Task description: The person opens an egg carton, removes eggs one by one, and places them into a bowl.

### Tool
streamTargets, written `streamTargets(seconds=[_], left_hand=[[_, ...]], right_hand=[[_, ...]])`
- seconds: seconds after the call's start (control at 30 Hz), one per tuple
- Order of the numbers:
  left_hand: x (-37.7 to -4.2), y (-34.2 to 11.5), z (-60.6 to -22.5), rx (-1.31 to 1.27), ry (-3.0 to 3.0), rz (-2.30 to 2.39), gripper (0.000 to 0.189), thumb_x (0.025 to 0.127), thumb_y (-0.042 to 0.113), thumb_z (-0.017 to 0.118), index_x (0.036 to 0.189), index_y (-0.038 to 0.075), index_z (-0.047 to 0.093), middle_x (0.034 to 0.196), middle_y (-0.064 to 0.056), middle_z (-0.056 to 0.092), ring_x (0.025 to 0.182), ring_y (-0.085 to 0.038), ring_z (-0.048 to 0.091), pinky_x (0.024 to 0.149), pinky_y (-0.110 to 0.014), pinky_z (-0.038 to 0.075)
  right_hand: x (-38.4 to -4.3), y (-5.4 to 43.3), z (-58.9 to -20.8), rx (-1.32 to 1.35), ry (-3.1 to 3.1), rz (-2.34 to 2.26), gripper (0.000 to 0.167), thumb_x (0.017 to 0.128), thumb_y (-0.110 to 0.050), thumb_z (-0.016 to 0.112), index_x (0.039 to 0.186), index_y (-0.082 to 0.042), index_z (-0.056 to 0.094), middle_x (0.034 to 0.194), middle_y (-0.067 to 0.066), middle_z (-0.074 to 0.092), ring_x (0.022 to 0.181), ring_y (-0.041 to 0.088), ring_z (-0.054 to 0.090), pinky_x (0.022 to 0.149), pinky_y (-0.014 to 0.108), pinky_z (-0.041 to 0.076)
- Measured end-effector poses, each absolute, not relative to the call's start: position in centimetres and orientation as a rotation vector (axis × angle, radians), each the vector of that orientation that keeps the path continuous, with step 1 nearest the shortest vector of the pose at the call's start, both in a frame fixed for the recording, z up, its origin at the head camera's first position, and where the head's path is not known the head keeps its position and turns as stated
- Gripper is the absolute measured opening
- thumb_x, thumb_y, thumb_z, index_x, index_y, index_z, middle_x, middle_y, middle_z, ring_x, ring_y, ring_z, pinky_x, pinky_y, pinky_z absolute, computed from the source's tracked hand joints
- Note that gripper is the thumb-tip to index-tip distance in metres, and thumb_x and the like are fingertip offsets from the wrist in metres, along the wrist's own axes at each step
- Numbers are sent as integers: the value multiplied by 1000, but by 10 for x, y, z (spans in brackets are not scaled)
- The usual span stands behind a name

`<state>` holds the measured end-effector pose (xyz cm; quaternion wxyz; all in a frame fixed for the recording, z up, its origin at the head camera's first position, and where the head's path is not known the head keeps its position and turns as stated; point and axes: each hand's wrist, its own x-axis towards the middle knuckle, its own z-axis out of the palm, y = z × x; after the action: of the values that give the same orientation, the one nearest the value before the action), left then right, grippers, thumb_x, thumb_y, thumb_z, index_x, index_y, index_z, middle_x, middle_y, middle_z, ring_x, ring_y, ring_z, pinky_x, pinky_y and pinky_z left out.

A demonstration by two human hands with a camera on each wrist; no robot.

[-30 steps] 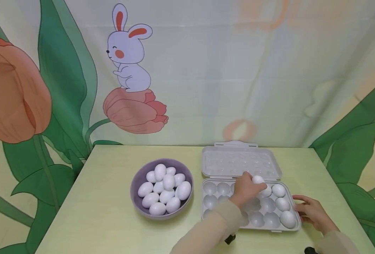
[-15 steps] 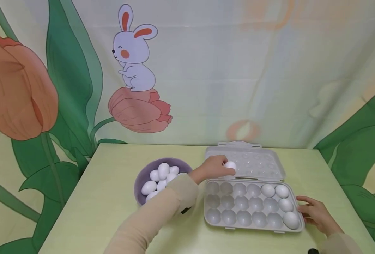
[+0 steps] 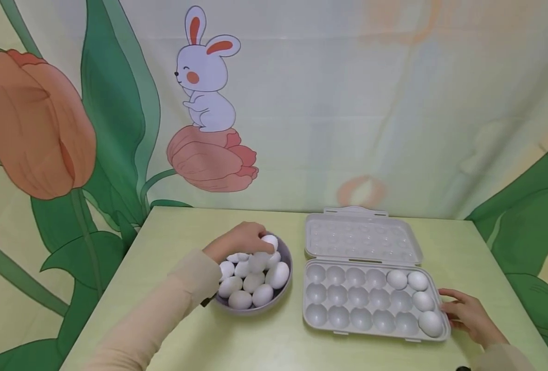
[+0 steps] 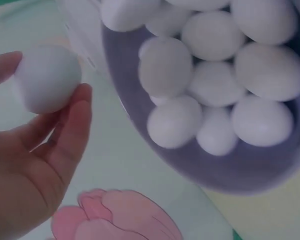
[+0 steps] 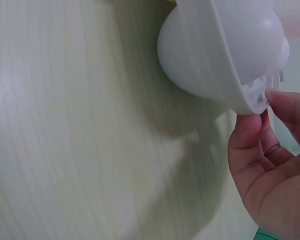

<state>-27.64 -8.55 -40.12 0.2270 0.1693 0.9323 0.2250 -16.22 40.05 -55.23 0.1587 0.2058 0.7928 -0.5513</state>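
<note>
My left hand (image 3: 246,241) pinches a white egg (image 4: 47,79) between thumb and fingertips. In the head view, this hand and egg are over the far side of a purple bowl (image 4: 240,186) heaped with white eggs (image 3: 253,282). At the right, a pale grey egg carton (image 3: 376,309) lies unfolded on the table. Several eggs fill its right-hand column and the back cup beside it; the other cups hold none. My right hand (image 3: 470,317) grips the carton's right end, thumb at the rim and fingers below, as the right wrist view shows (image 5: 277,175).
The carton's lid (image 3: 362,238) lies back toward the curtain (image 3: 325,103), which is printed with a rabbit and tulips. Bowl and carton stand side by side on the pale wood-grain table (image 3: 283,340), a narrow gap between them.
My left hand has carried an egg leftward from over the carton, past the lid, to the bowl. My right hand has stayed at the carton's right end. The view has shifted slightly.
</note>
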Motion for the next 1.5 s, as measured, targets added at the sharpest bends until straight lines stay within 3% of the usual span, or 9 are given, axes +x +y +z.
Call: streamTargets(seconds=[0.23, 0.37, 0.5, 0.63, 0.8, 1.1, 1.5], left_hand=[[-273, -114, -413, 281, 2581, 488, 22, 72, 27, 60, 66, 11, 46, 59, 1, 40, 48, -12, 38, 46, -23, 32], [-270, -123, -422, 189, 2653, 410, 27, 71, 29, 62, 60, 11, 46, 57, 1, 45, 50, -13, 43, 47, -23, 34], [-269, -130, -433, 86, 2716, 451, 30, 70, 30, 66, 80, 3, 58, 75, -5, 57, 66, -17, 51, 59, -28, 43], [-271, -134, -446, 14, 2774, 486, 45, 69, 31, 67, 99, -2, 60, 94, -12, 62, 81, -21, 56, 70, -34, 47], [-271, -136, -456, -48, 2815, 485, 42, 68, 31, 67, 95, -1, 62, 95, -16, 62, 82, -27, 58, 68, -36, 48], [-272, -135, -467, -103, 2809, 543, 42, 68, 31, 67, 94, -2, 61, 89, -15, 62, 78, -25, 58, 63, -34, 47], [-273, -130, -464, -113, 2837, 542, 39, 70, 32, 67, 90, -2, 63, 89, -16, 63, 79, -27, 58, 67, -36, 47]], right_hand=[[-162, 402, -553, 589, 2259, -1584, 57, 82, -15, 58, 130, 2, 32, 74, -6, 58, 68, 11, 55, 59, 28, 46], [-162, 402, -553, 583, 2256, -1590, 55, 81, -14, 58, 129, 1, 34, 74, -6, 58, 68, 10, 55, 59, 28, 46], [-162, 401, -552, 583, 2256, -1582, 57, 82, -14, 57, 131, 2, 32, 74, -5, 57, 67, 11, 54, 58, 27, 46], [-162, 401, -552, 581, 2254, -1580, 59, 83, -15, 57, 132, 3, 30, 75, -4, 57, 68, 11, 54, 59, 28, 46], [-161, 401, -552, 580, 2248, -1586, 58, 83, -15, 57, 131, 2, 31, 75, -4, 56, 67, 11, 54, 59, 27, 46], [-162, 401, -551, 597, 2244, -1577, 59, 83, -14, 56, 132, 2, 28, 75, -4, 56, 68, 11, 54, 58, 28, 46], [-162, 400, -550, 601, 2240, -1565, 58, 84, -14, 55, 133, 2, 28, 76, -3, 56, 69, 12, 53, 59, 28, 46]])
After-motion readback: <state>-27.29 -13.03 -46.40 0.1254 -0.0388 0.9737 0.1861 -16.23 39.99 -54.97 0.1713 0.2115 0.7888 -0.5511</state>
